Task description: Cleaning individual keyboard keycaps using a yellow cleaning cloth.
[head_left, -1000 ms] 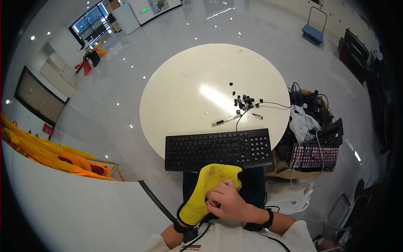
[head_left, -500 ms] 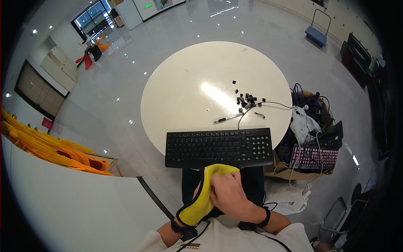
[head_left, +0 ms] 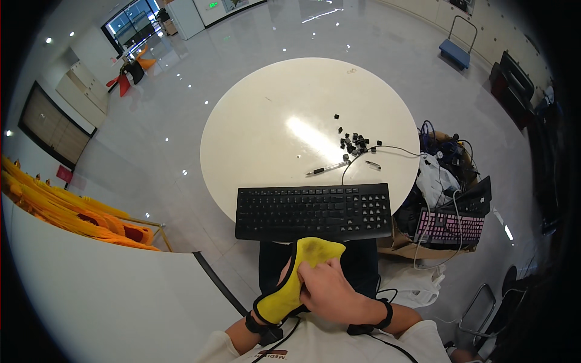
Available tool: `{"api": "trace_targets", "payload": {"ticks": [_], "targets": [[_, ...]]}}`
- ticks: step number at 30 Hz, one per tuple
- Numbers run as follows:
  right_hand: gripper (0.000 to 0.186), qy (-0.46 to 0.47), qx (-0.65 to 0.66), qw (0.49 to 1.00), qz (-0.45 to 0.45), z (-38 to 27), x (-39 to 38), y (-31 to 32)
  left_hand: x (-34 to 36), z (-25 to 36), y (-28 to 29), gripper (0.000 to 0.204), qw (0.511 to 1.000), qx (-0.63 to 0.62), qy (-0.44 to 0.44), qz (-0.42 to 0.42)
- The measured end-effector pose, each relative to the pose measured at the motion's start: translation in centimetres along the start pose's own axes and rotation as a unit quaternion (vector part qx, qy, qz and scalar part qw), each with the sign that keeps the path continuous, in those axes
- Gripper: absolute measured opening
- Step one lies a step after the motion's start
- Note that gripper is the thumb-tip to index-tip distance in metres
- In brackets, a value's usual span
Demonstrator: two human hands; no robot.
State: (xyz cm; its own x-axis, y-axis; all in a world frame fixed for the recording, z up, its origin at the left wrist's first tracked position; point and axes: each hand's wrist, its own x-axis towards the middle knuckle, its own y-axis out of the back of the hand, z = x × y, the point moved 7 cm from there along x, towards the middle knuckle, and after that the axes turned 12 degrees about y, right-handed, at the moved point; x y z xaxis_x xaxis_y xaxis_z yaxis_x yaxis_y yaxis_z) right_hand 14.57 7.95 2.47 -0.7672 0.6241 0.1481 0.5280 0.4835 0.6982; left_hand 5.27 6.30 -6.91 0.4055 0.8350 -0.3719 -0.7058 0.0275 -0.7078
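A yellow cloth (head_left: 284,300) with a black edge is draped over my left hand (head_left: 284,270), just in front of my body. Only a strip of that hand shows beside the cloth; its fingers are hidden. My right hand (head_left: 331,292) has its fingers curled and closed on the cloth's middle. A dark smudge marks the cloth's upper end. Just beyond the cloth, a black keyboard (head_left: 290,213) lies along the near edge of the round table. Several keycaps are off its right-hand block, baring light key stems.
On the white round table (head_left: 254,121) are a heap of loose black keycaps (head_left: 354,145), a pen (head_left: 327,169) and its cap (head_left: 373,164). A cardboard box (head_left: 400,242) of cables and a pink-keyed keyboard (head_left: 451,228) stands at right. A white surface (head_left: 109,290) is at left.
My right hand has slid slightly down the cloth toward me. The cloth's upper end is more spread out, and its dark smudge has come into sight. The keyboard stays on the table.
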Motion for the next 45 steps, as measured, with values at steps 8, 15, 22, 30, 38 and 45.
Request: {"api": "trace_targets", "payload": {"ticks": [8, 15, 22, 30, 38, 45], "targets": [[0.028, -0.031, -0.07, 0.994, 0.082, 1.7, 0.6, 0.5, 0.1, -0.2, 0.0, 0.055, 1.0, 0.005, 0.003, 0.022], [0.025, 0.0, -0.089, 0.989, 0.118, 1.8, 0.6, 1.0, 0.0, -0.2, 1.0, 0.051, 0.995, 0.07, -0.005, 0.066], [0.022, 0.039, 0.048, 0.99, 0.126, 0.7, 0.4, 0.4, -0.6, 2.3, 0.5, 0.054, 0.961, 0.268, -0.056, 0.02], [0.023, 0.077, 0.011, 0.972, 0.224, 1.6, 0.5, 1.1, 0.0, 0.1, 1.8, 0.052, 0.996, 0.077, -0.02, 0.036], [0.023, 0.078, -0.056, 0.981, 0.169, 1.2, 0.3, 1.2, 0.0, 0.9, 1.0, 0.05, 0.995, 0.098, -0.034, 0.002], [0.028, 0.135, 0.04, 0.98, 0.138, 0.6, 0.5, 0.3, -0.7, 1.8, 1.6, 0.04, 0.986, 0.138, -0.096, 0.021]]}}
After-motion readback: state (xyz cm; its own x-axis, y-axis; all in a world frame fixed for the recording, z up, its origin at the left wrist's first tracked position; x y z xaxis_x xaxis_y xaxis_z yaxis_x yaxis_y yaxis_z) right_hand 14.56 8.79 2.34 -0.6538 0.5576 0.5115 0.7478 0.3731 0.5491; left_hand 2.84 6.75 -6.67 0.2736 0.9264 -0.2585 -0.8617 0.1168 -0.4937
